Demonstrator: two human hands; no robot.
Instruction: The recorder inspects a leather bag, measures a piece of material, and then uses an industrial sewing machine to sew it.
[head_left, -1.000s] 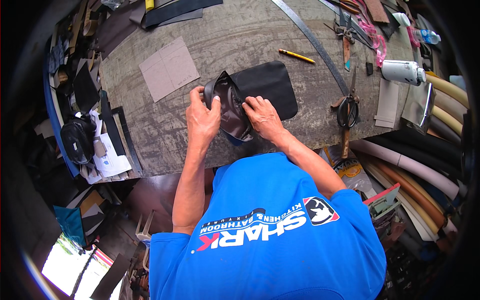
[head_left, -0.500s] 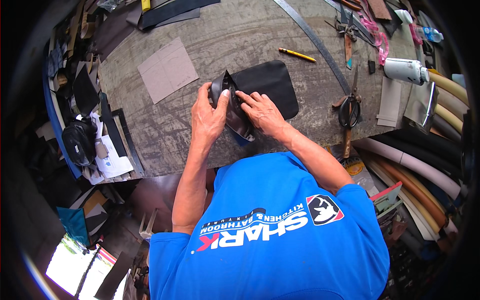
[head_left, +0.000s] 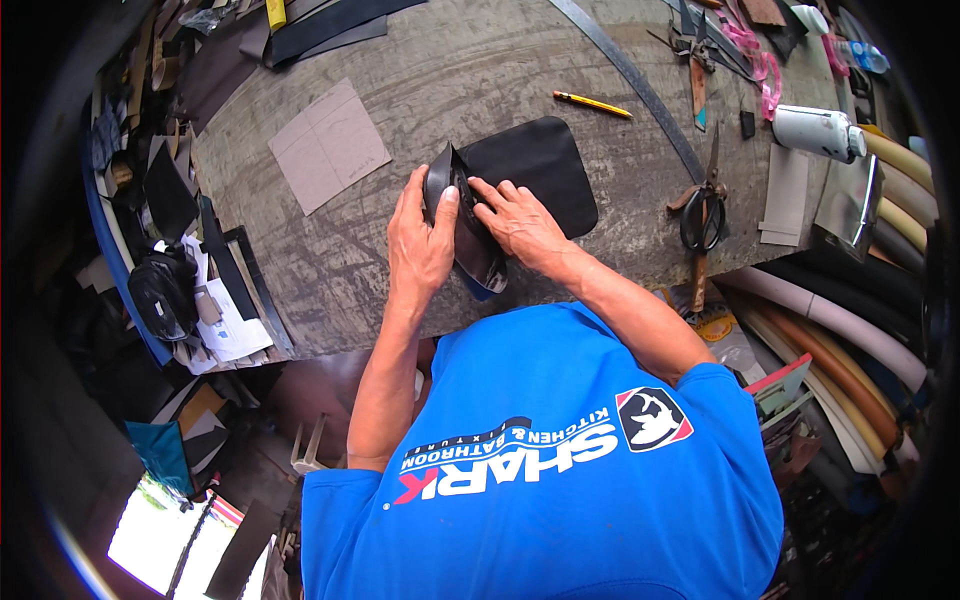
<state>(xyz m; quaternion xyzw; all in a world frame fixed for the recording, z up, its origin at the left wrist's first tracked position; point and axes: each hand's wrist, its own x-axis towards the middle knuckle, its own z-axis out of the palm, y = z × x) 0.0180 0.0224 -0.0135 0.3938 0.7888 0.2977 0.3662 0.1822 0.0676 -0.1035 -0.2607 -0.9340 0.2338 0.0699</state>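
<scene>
Desk [head_left: 420, 90] is carrying a black leather sheet [head_left: 540, 165] near its front edge. Left hand [head_left: 420, 245] and right hand [head_left: 520, 225] are pinching its folded flap [head_left: 470, 240], each grip closed on it. The fold could be slipping crooked under uneven pressure. Fingertips underneath are hidden.

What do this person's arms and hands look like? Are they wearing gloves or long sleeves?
No gloves and no long sleeves. Both the left hand and the right hand are bare, with no ring, watch or wristband that I can make out. The forearms are bare up to the elbows. The person wears a bright blue short-sleeved T-shirt with white and red lettering and a small shield-shaped emblem printed on it.
</scene>
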